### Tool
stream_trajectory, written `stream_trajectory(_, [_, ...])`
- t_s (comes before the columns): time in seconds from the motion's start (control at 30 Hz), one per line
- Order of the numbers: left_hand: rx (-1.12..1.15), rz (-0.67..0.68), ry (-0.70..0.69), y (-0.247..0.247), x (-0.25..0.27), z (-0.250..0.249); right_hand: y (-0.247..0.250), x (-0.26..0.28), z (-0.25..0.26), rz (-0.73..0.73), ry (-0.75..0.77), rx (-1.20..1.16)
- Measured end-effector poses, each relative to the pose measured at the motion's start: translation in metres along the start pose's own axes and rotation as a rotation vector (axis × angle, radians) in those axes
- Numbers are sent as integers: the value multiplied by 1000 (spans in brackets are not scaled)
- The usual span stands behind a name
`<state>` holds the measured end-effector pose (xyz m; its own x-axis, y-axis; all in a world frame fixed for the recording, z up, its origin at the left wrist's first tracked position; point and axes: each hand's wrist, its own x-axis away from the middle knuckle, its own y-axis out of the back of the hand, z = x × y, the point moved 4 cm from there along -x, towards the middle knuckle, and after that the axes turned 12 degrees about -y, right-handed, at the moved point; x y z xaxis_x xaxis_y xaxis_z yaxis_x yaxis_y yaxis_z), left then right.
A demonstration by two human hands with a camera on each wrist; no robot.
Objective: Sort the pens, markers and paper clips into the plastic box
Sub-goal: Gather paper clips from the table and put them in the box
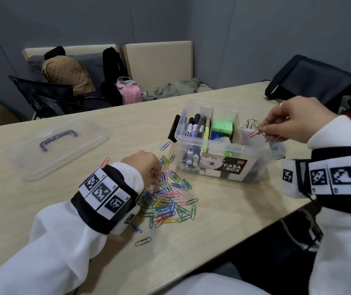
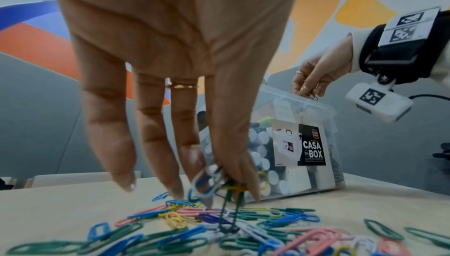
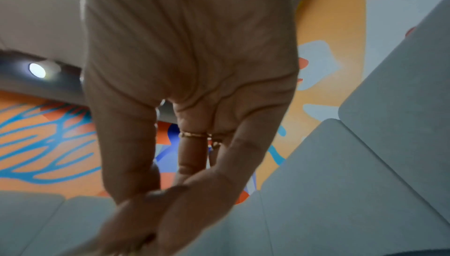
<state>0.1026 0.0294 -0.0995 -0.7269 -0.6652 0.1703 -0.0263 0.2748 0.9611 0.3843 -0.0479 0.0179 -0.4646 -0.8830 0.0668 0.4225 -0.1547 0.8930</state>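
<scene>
Head view: your right hand (image 1: pixel 287 119) pinches few clips over plastic box (image 1: pixel 255 165); left hand (image 2: pixel 170 67) pinches tangled bunch from paper clips (image 1: pixel 170 201) on table (image 1: pixel 223 220). Clips light, slippery, interlocking; grip loops, lift slowly.

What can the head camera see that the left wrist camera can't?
Only the head view shows the clear lid lying left on the table, and the pens and markers standing inside. Only the left wrist view shows the left hand from below, pinching paper clips. Both show the plastic box, the clip pile and the right hand holding clips above the box.
</scene>
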Motion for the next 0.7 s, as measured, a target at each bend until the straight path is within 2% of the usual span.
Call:
stream_trajectory(0.27, [16, -26, 1, 2, 0, 0, -30, -23, -7, 20, -78, 290])
stream_trajectory(0.4, [55, -63, 13, 2, 0, 2, -32, -26, -9, -47, -93, 316])
stream_trajectory(0.53, [34, -81, 5, 3, -1, 1, -36, -26, -8, -32, -112, 322])
stream_trajectory(0.7, [-8, -70, 11, 4, -1, -5, -43, -25, -5, -83, -122, 322])
